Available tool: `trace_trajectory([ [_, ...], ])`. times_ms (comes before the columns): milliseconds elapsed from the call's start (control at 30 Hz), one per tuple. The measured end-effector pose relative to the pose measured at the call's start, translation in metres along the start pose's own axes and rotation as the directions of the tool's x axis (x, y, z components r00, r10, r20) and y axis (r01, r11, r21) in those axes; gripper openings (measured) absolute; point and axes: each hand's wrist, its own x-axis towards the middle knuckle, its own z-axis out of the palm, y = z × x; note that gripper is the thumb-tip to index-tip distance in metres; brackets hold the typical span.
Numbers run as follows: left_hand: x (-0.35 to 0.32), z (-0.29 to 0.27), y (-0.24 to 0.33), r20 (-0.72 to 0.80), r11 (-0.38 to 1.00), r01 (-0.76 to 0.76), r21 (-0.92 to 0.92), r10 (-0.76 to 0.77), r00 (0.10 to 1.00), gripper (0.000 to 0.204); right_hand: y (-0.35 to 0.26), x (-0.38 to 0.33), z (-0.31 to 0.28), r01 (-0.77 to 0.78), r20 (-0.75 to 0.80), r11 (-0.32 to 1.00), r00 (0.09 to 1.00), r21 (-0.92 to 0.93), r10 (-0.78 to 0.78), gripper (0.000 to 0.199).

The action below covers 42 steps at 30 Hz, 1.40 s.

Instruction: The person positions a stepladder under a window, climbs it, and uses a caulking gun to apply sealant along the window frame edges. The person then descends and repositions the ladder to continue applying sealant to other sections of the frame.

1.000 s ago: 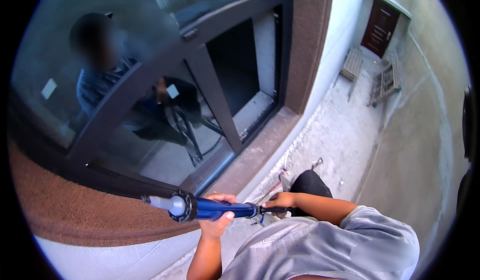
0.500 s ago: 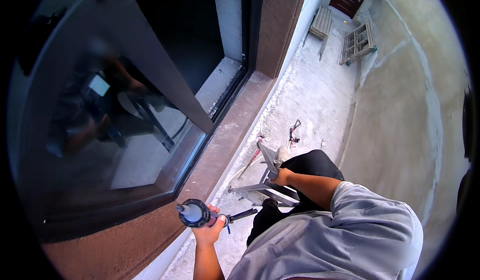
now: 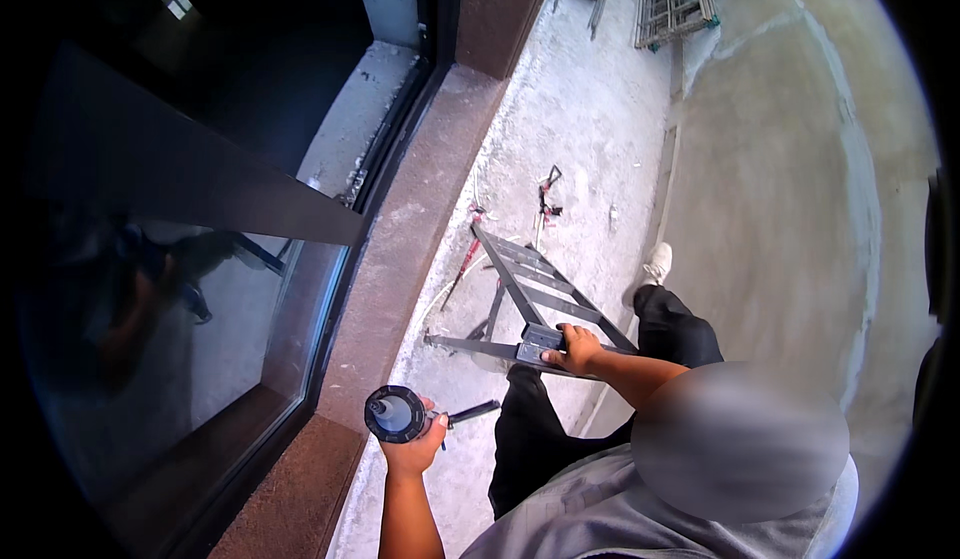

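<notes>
My left hand (image 3: 418, 441) is wrapped round a caulking gun (image 3: 395, 414), held out at the lower left with its nozzle toward me and its black handle sticking out to the right. A grey metal stepladder (image 3: 566, 308) stands on the floor in front of me. On the ladder's top end my right hand (image 3: 578, 350) is closed, its fingers over the edge. Beside my left hand runs a brown window ledge (image 3: 390, 279), with the caulking gun apart from it.
An open dark-framed window sash (image 3: 200, 169) leans out at the left, its glass reflecting me. Red and black tools (image 3: 548, 194) and a thin hose lie on the pale dusty floor beyond the ladder. Folded metal frames (image 3: 675, 7) stand farther off by the concrete wall (image 3: 770, 189).
I have shifted, and one foot now stands right of the ladder. The stepladder's rungs show more fully, with my right hand at its top. The caulking gun remains in my left hand.
</notes>
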Motion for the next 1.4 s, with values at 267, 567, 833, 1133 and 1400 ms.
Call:
trace_trajectory([
  [267,0.019,0.01,-0.021,-0.021,0.994,0.081,-0.068,-0.083,0.996,0.042,0.006,0.007,-0.032,-0.048,0.266,0.993,0.964,0.111,0.017,0.09],
  [567,0.042,0.021,-0.017,-0.057,0.933,0.36,0.02,-0.359,0.932,0.05,0.017,0.01,-0.033,0.111,0.219,0.989,0.967,0.096,-0.13,0.074],
  [833,0.168,0.044,-0.082,-0.165,0.617,0.274,0.738,-0.229,0.959,0.056,0.015,0.005,-0.028,0.194,0.093,0.981,0.976,0.029,-0.196,0.082],
  [1133,0.297,0.053,-0.162,-0.193,0.303,0.262,0.916,-0.239,0.952,0.077,0.022,0.0,-0.02,0.255,-0.08,0.964,0.962,-0.073,-0.26,0.084],
  [1400,0.231,0.032,-0.186,-0.267,0.271,0.221,0.937,0.148,0.952,0.08,0.024,-0.006,-0.019,0.293,-0.168,0.954,0.939,-0.055,-0.298,0.076],
])
